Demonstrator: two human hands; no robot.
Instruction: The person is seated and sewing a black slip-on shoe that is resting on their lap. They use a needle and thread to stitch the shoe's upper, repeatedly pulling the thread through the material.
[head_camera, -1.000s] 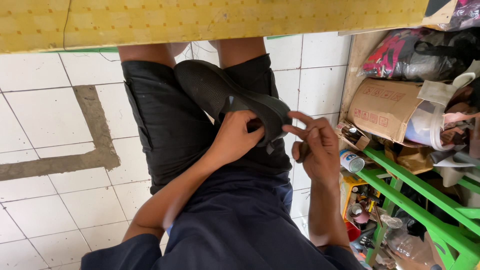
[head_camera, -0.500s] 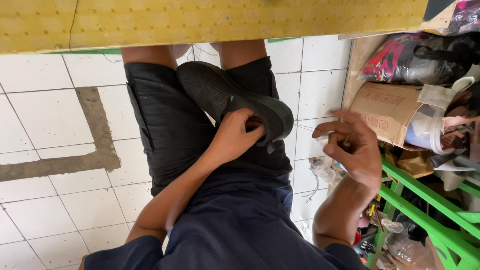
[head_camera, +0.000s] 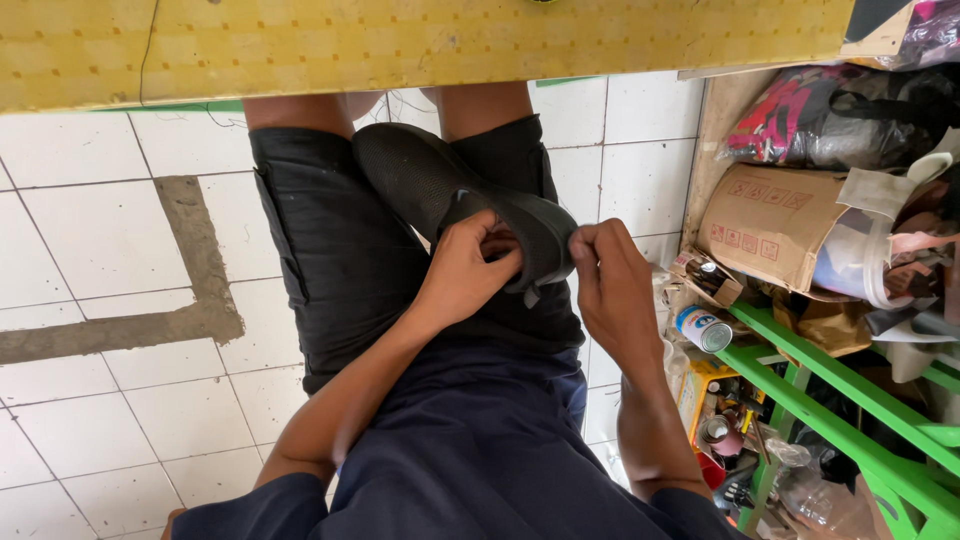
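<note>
A black shoe (head_camera: 420, 180) lies sole-up across my lap, over my black shorts (head_camera: 330, 240). My left hand (head_camera: 465, 270) grips its heel end, fingers curled into the opening. My right hand (head_camera: 612, 285) pinches the shoe's edge at the heel from the right side. Both hands meet at the same end of the shoe. What lies between the fingertips is too small to tell.
A yellow tabletop edge (head_camera: 400, 50) spans the top. White floor tiles (head_camera: 90, 240) lie to the left. At right, a green metal rack (head_camera: 840, 390) holds a cardboard box (head_camera: 770, 225), a small tin can (head_camera: 703, 328), bags and several small items.
My right hand, lifted away to the right half a second ago, has come back to the shoe's heel edge. My left hand has kept its grip.
</note>
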